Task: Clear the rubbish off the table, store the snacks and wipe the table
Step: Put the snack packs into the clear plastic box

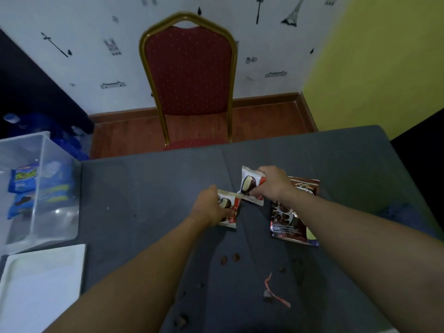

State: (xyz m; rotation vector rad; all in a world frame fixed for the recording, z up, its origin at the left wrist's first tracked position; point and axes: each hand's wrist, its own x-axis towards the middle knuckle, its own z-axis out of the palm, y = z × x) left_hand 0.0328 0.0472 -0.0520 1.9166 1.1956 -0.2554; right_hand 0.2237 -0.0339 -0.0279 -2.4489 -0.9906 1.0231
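Observation:
Two small white-and-red pie packets lie at the middle of the grey table [149, 188]. My left hand [209, 209] grips the nearer packet [229, 207]. My right hand [272, 185] grips the farther packet [249, 186]. A larger brown chocolate snack bag [287, 219] lies flat just right of them, partly under my right forearm. Near the front edge sit a pink wrapper strip [274, 293] and several dark crumbs [230, 258].
A clear plastic box [60, 207] with blue snack packs [22, 180] stands at the table's left edge. Its white lid [43, 284] lies in front of it. A red chair [189, 75] stands behind the table.

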